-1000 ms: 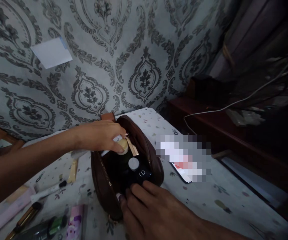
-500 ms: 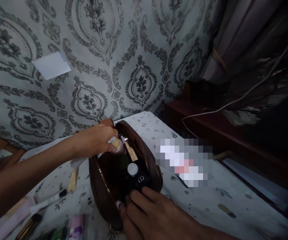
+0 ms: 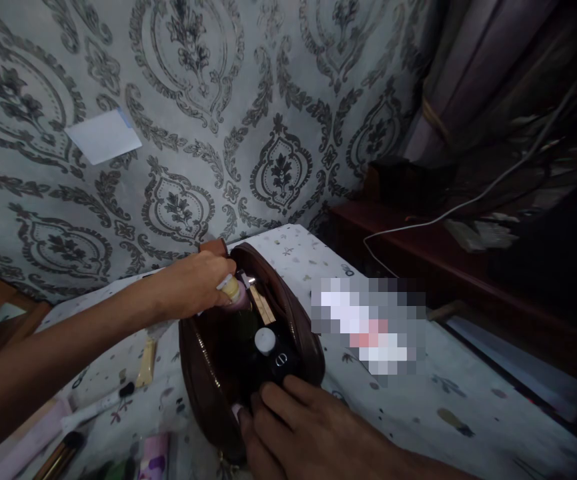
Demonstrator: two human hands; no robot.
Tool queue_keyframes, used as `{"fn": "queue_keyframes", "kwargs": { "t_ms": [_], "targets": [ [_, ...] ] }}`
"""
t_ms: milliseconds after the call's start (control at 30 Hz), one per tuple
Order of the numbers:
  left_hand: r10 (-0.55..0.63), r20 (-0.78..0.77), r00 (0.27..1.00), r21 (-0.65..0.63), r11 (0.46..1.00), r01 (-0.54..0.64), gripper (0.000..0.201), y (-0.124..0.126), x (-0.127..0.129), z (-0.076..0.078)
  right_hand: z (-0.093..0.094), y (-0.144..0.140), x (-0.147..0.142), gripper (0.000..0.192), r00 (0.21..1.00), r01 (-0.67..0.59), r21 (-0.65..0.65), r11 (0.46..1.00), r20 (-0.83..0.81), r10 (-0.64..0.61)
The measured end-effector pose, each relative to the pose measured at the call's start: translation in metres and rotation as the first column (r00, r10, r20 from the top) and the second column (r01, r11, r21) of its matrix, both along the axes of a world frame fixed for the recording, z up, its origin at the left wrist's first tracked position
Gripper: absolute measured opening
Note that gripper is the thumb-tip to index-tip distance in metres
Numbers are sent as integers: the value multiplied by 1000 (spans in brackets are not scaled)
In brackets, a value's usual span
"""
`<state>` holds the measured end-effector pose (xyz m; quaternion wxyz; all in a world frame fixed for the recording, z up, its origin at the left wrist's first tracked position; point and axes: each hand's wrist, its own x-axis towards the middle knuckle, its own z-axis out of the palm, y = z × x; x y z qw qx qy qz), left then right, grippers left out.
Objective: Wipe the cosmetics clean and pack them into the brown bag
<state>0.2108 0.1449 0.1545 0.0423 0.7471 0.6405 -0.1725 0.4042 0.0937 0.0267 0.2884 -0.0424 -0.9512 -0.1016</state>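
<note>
A brown leather pouch (image 3: 201, 383) stands open on the table. My left hand (image 3: 195, 283) reaches over its far rim and grips a small bottle with a cream-coloured cap (image 3: 232, 291), tilted into the pouch. My right hand (image 3: 301, 427) holds the near rim of the pouch, fingers on the edge. Inside lie a black compact (image 3: 283, 360), a white-capped item (image 3: 265, 339) and a gold-toned stick (image 3: 261, 303).
A white patterned cloth (image 3: 418, 400) covers the table. Loose cosmetics lie at the left: a cream tube (image 3: 145, 363), a white pen with black tip (image 3: 98, 400), a brush (image 3: 58, 457), a pink tube (image 3: 151, 460). A blurred patch hides something right of the pouch. Patterned wall behind; dark shelf and white cable to the right.
My left hand has pushed the cream-capped bottle lower and further toward the pouch's far end. My right hand stays on the near rim.
</note>
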Motion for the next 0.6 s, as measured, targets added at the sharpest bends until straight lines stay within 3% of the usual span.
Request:
{"fn": "queue_keyframes", "kwargs": {
  "t_ms": [200, 367, 600],
  "targets": [
    [-24, 90, 996, 53, 998, 19, 28, 4, -11, 2, 3, 5, 0, 6, 997, -62, -16, 998, 34, 62],
    [-73, 157, 985, 130, 990, 52, 35, 24, -32, 9, 7, 8, 4, 8, 995, -75, -64, 995, 65, 79],
    [-65, 256, 965, -31, 997, 75, 31, 54, -37, 9, -4, 6, 1, 7, 997, -56, -40, 998, 45, 58]
  ]
}}
